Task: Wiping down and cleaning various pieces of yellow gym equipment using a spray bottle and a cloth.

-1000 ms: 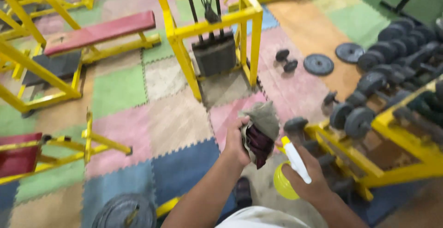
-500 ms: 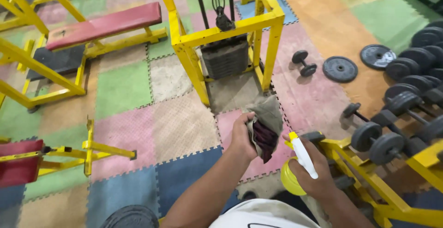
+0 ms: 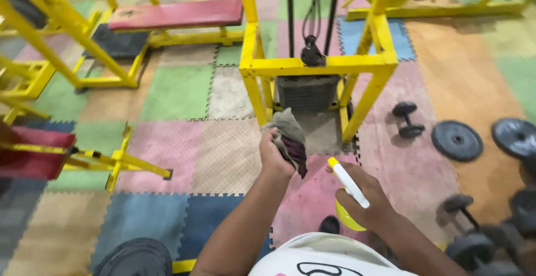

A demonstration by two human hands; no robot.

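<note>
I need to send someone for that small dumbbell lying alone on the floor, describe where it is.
Find the yellow weight-stack frame in the middle. Just right of it, on the pink mat, lies the small black dumbbell. Unlike the flat round plates further right, it has two heads joined by a short handle.

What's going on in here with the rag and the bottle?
A person stands on a floor of coloured foam mats in a gym. Their left hand grips a bunched grey and maroon rag; their right hand holds a yellow spray bottle with a white nozzle. Just ahead is a yellow-framed weight stack machine. A small dumbbell and weight plates lie on the mats to the right.
</note>
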